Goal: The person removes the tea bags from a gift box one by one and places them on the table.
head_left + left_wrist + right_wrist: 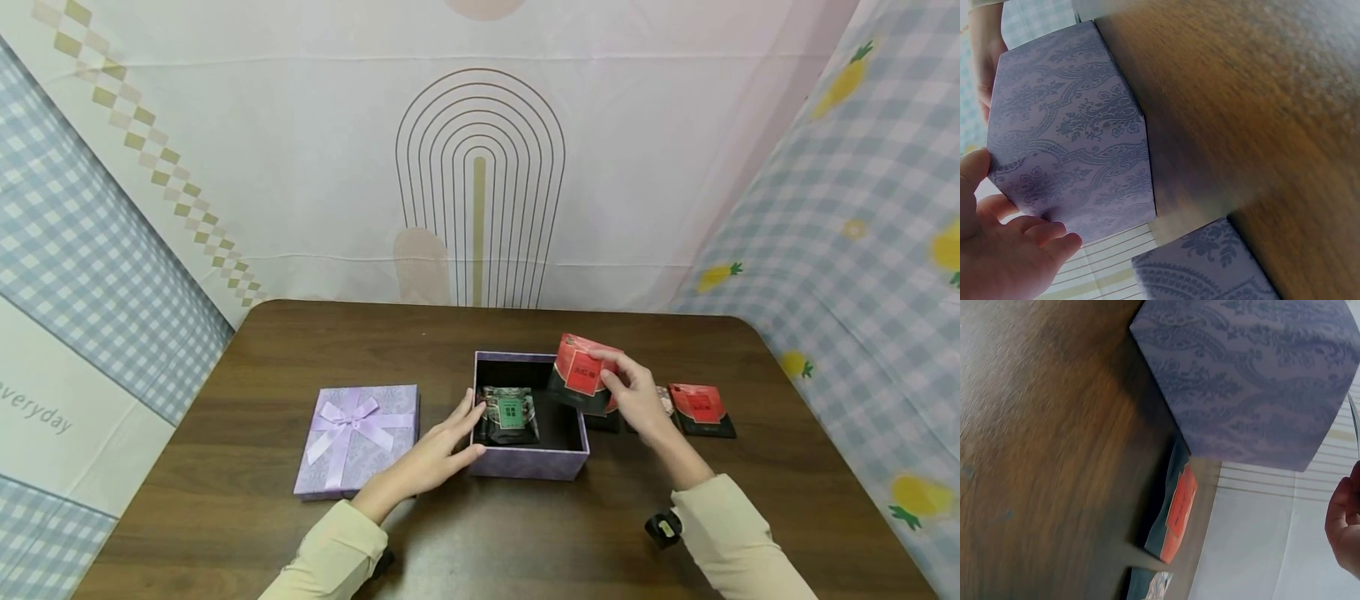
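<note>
My right hand [636, 398] pinches a red and black sachet [581, 372] by its right edge, held tilted over the right part of an uncovered purple box [528, 463]. Only a thin edge of that sachet [1355, 422] shows in the right wrist view. Inside the box, against its left side, lies a black and green sachet [512, 412]. My left hand [431, 454] rests on the box's left wall, fingers extended along it and thumb at the front corner. In the left wrist view, its fingers [1041, 234] touch the patterned side of the box [1072, 137].
Left of the box lies its lilac lid [356, 437] with a ribbon bow. A red and black sachet [702, 410] lies on the brown table [480, 533] at the right. Other sachets, partly hidden by the right hand, lie between it and the box.
</note>
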Demonstrator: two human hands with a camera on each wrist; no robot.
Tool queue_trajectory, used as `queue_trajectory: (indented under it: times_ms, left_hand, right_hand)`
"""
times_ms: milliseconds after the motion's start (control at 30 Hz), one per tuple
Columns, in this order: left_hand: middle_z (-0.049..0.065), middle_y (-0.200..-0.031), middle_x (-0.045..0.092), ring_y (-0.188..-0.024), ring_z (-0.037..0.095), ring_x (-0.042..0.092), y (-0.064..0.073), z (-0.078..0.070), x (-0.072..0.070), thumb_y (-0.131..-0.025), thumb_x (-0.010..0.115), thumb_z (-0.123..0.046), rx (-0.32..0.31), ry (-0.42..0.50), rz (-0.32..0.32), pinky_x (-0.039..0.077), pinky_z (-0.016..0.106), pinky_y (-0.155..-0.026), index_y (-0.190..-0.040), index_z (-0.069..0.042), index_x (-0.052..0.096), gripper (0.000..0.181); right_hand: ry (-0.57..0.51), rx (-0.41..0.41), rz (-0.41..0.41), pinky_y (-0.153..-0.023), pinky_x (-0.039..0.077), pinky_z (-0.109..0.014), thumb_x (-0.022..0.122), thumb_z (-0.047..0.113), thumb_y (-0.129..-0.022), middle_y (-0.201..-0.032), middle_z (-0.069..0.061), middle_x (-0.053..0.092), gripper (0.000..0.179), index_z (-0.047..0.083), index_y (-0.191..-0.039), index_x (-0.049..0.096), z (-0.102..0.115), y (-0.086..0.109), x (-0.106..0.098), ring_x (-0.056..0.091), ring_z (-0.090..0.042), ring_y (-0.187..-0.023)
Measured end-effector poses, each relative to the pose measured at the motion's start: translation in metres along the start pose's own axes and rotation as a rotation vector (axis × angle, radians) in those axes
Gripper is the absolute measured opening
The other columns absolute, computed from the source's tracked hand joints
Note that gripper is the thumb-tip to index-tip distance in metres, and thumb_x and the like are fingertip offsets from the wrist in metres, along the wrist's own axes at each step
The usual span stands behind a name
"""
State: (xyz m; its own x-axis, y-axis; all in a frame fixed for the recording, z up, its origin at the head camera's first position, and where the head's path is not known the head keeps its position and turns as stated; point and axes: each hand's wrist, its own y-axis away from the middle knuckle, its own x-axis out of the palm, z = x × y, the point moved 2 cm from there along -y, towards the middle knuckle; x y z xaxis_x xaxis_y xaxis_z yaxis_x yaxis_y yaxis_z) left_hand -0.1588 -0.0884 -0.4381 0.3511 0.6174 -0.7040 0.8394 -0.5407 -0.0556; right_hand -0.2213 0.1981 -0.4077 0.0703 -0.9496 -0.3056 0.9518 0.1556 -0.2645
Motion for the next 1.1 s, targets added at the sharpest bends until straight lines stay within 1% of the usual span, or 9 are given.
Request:
queue_trajectory:
  times_ms: [133, 233, 300, 467, 633, 700, 833, 900, 1100]
  left_hand:
    - [0.019, -0.150, 0.005, -0.134, 0.032, 0.022, 0.000, 0.000, 0.000, -0.094, 0.051, -0.025, 0.003, 0.000, -0.002, 0.025, 0.046, -0.106, -0.144, -0.002, 0.023, 0.061]
    - [0.021, -0.150, 0.006, -0.133, 0.032, 0.022, 0.000, 0.000, 0.000, -0.094, 0.051, -0.025, 0.007, 0.002, -0.006, 0.025, 0.046, -0.106, -0.143, -0.002, 0.025, 0.060]
    - [0.021, -0.150, 0.006, -0.134, 0.032, 0.022, 0.000, 0.000, 0.000, -0.094, 0.051, -0.025, 0.009, 0.001, -0.009, 0.025, 0.047, -0.106, -0.143, -0.001, 0.026, 0.060]
    - [0.019, -0.150, 0.005, -0.135, 0.031, 0.020, 0.001, 0.000, 0.000, -0.094, 0.050, -0.027, 0.005, 0.001, -0.013, 0.024, 0.047, -0.106, -0.142, -0.002, 0.028, 0.058]
    - [0.017, -0.151, 0.004, -0.136, 0.031, 0.018, 0.003, 0.001, 0.000, -0.095, 0.049, -0.030, 0.003, -0.003, -0.020, 0.023, 0.047, -0.106, -0.142, -0.003, 0.030, 0.058]
    - [0.016, -0.151, 0.004, -0.136, 0.030, 0.017, 0.004, 0.001, -0.001, -0.095, 0.049, -0.030, 0.000, -0.003, -0.022, 0.023, 0.047, -0.106, -0.142, -0.004, 0.030, 0.057]
    - [0.016, -0.151, 0.004, -0.137, 0.029, 0.015, 0.005, 0.003, -0.001, -0.095, 0.048, -0.031, -0.005, -0.007, -0.024, 0.023, 0.047, -0.107, -0.142, -0.004, 0.030, 0.058]
    - [0.016, -0.151, 0.004, -0.137, 0.029, 0.015, 0.005, 0.003, -0.001, -0.095, 0.048, -0.032, -0.004, -0.011, -0.026, 0.023, 0.047, -0.107, -0.142, -0.004, 0.030, 0.058]
    - [0.017, -0.151, 0.006, -0.136, 0.029, 0.017, 0.007, 0.003, -0.002, -0.094, 0.049, -0.031, 0.005, -0.023, -0.040, 0.023, 0.047, -0.106, -0.141, -0.003, 0.032, 0.057]
  right_hand:
    - [0.023, 0.020, -0.004, -0.050, 0.044, -0.026, 0.049, -0.002, -0.092, -0.080, 0.001, 0.055, 0.027, -0.007, -0.118, 0.053, -0.002, 0.003, -0.007, 0.049, -0.005, -0.066]
    - [0.015, 0.054, -0.001, -0.047, 0.038, -0.024, 0.048, 0.000, -0.093, -0.076, 0.003, 0.053, 0.028, -0.006, -0.119, 0.052, -0.004, 0.005, -0.012, 0.043, -0.005, -0.056]
    - [0.007, 0.073, -0.003, -0.045, 0.035, -0.023, 0.048, 0.001, -0.093, -0.075, 0.004, 0.052, 0.028, -0.006, -0.119, 0.052, -0.005, 0.006, -0.015, 0.040, -0.006, -0.054]
    - [0.015, 0.083, -0.015, -0.043, 0.036, -0.021, 0.048, 0.003, -0.093, -0.075, 0.008, 0.052, 0.026, -0.004, -0.118, 0.052, -0.010, 0.011, -0.024, 0.041, -0.006, -0.053]
    - [0.029, 0.088, -0.032, -0.055, 0.043, -0.017, 0.048, 0.006, -0.094, -0.087, 0.015, 0.055, 0.029, -0.004, -0.121, 0.051, -0.014, 0.018, -0.035, 0.049, -0.001, -0.065]
    - [0.040, 0.091, -0.039, -0.062, 0.044, -0.016, 0.048, 0.007, -0.094, -0.094, 0.018, 0.055, 0.030, -0.004, -0.122, 0.051, -0.015, 0.020, -0.040, 0.050, 0.000, -0.075]
    - [0.034, 0.112, -0.046, -0.064, 0.045, -0.014, 0.047, 0.009, -0.095, -0.097, 0.019, 0.054, 0.031, -0.002, -0.124, 0.050, -0.019, 0.027, -0.051, 0.051, 0.002, -0.079]
    - [0.039, 0.122, -0.049, -0.068, 0.046, -0.012, 0.047, 0.009, -0.095, -0.099, 0.021, 0.054, 0.031, -0.001, -0.124, 0.050, -0.022, 0.030, -0.056, 0.053, 0.003, -0.082]
    - [0.096, 0.170, -0.026, -0.068, 0.045, -0.013, 0.049, 0.010, -0.094, -0.093, 0.023, 0.055, 0.033, -0.003, -0.124, 0.050, -0.031, 0.040, -0.064, 0.053, 0.004, -0.080]
